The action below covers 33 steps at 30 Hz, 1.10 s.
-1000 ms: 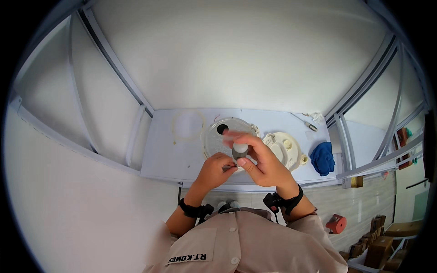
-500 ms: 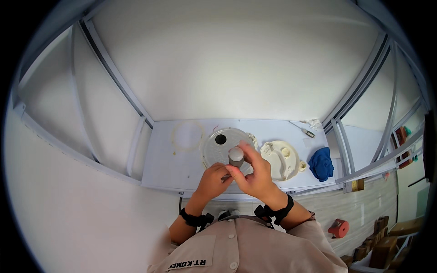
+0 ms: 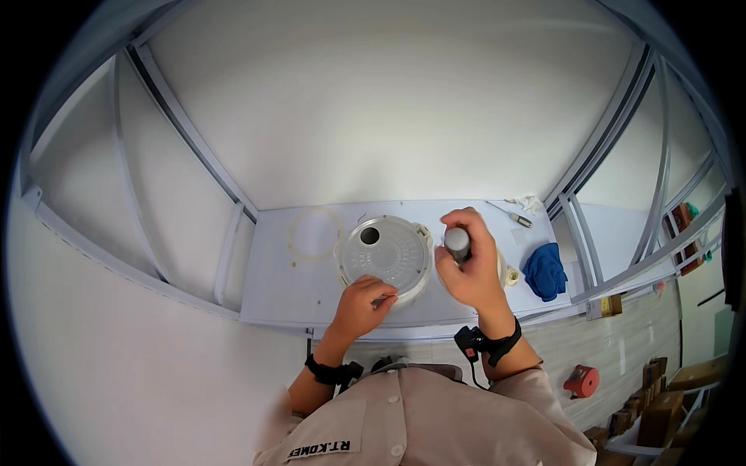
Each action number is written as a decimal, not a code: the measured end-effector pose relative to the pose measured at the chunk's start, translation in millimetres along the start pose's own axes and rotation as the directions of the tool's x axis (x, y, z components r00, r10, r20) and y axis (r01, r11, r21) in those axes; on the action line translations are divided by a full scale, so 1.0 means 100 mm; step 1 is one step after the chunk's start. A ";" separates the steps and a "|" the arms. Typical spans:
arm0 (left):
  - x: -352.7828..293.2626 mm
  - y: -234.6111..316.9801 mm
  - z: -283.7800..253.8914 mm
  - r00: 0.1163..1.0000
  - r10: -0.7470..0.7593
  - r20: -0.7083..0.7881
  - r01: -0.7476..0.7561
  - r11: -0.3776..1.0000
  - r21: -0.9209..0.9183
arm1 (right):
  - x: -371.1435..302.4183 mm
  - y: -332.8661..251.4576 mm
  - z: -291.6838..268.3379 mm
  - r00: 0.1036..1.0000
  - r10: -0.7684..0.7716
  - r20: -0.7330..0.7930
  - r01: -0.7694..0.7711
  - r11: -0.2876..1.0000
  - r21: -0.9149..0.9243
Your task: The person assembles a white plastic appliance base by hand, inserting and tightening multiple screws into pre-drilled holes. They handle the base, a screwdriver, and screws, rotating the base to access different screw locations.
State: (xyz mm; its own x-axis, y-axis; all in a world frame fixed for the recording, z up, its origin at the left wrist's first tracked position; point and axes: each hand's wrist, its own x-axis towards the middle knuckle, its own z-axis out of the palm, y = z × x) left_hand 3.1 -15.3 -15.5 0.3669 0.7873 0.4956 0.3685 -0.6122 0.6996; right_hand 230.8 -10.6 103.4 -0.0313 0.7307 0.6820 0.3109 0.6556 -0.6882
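Note:
In my right hand (image 3: pixel 475 268) is a grey, round-ended tool handle (image 3: pixel 457 242), seen end-on, with fingers wrapped round it. Its lower end is hidden. My left hand (image 3: pixel 364 307) pinches at the near rim of a round white housing (image 3: pixel 386 256) with a pale grey top. What the left fingertips hold, if anything, is too small and covered to name. A dark round hole (image 3: pixel 370 235) shows in the far left part of the housing's top. Behind my right hand, a cream plastic cover is mostly hidden, with a small cream round piece (image 3: pixel 512 276) beside it.
A screwdriver (image 3: pixel 519 220) lies at the back right, close to crumpled white paper (image 3: pixel 530 203). The blue cloth (image 3: pixel 545 272) sits near the right edge of the white table (image 3: pixel 272 283). A thin pale ring (image 3: pixel 317 233) lies at left. Metal frame posts (image 3: pixel 194 136) border both sides.
My right hand has moved right with the grey handle, away from the housing and over the cream cover. The left hand stays at the near rim; the two hands are now apart.

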 end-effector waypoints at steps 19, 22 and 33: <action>0.02 -0.03 0.05 1.000 0.018 0.007 -0.019 0.997 0.076 | -0.54 1.00 -0.03 0.838 0.229 0.495 -0.203 0.973 -0.107; 0.00 -0.12 0.02 1.000 0.013 0.014 -0.014 0.998 0.062 | -0.56 0.96 -0.01 0.813 0.281 0.510 -0.261 0.959 -0.113; 0.09 -0.20 -0.39 0.985 0.049 0.164 -0.070 0.990 0.121 | -0.86 0.94 0.41 0.896 0.329 0.299 -0.321 0.944 -0.074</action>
State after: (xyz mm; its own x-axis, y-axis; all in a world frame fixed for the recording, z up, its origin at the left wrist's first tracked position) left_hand -33.8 6.8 -4.7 0.5199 0.7333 0.4381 0.4431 -0.6700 0.5956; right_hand 223.3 -3.7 -30.0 -0.2103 0.9270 0.3106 0.3739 0.3698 -0.8505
